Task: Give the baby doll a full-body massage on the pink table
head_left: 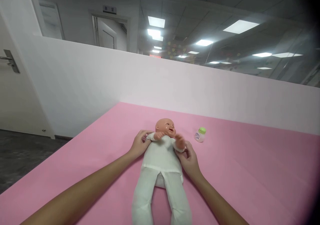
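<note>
A baby doll (162, 155) in white long-sleeved top and trousers lies on its back on a pink table surface (225, 185), head away from me. Its bare head is tilted to the right and both its forearms are raised over the chest. My left hand (140, 144) grips the doll's sleeve at the left side, fingers curled near the shoulder. At the other side, my right hand (190, 159) is closed on the doll's sleeve and side, with its fingertips partly hidden by the raised arm. Right of the doll's head stands a small clear bottle (199, 135) with a green cap.
A white wall (175, 81) borders the table's far edge, with glass above it. To the left are a door (17, 85) with a metal handle and a dark floor (20, 151) beyond the table's left edge.
</note>
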A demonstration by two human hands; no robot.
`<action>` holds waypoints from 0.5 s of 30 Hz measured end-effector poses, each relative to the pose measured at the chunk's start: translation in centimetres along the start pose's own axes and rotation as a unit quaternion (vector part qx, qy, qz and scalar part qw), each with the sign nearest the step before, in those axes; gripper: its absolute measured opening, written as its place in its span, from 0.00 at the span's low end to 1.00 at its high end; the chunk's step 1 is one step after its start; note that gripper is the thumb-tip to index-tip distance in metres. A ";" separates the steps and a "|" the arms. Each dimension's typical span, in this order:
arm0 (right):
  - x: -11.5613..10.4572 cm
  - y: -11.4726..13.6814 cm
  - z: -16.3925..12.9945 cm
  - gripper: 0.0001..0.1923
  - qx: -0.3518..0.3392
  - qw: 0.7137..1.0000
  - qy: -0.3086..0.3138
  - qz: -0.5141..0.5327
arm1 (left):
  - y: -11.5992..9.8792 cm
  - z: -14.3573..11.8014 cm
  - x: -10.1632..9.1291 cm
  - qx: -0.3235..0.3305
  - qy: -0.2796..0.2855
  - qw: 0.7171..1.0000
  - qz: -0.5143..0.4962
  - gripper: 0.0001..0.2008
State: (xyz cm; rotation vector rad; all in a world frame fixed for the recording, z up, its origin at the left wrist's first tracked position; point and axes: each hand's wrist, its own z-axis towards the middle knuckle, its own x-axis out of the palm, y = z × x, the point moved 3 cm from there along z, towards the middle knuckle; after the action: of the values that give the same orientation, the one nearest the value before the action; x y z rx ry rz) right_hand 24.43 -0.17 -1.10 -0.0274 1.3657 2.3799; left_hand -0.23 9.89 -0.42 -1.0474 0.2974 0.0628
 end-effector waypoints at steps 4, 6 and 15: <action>0.5 1.1 -0.2 0.23 -0.102 0.990 0.042 -0.084 | -0.1 -0.1 -0.1 0.008 0.004 1.000 0.015 0.15; 0.4 1.1 -0.2 0.24 -0.097 0.991 0.041 -0.088 | 0.2 0.0 -0.1 -0.003 0.002 1.000 0.017 0.15; 0.3 1.2 -0.1 0.23 -0.086 0.992 0.044 -0.085 | 0.6 0.0 -0.1 -0.013 0.003 1.000 0.010 0.16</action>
State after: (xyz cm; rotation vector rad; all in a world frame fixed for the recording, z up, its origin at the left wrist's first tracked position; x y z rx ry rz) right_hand 23.74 -0.65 -0.23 -0.2875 1.1416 2.3677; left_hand -0.39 10.22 -0.85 -1.0715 0.3138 0.0815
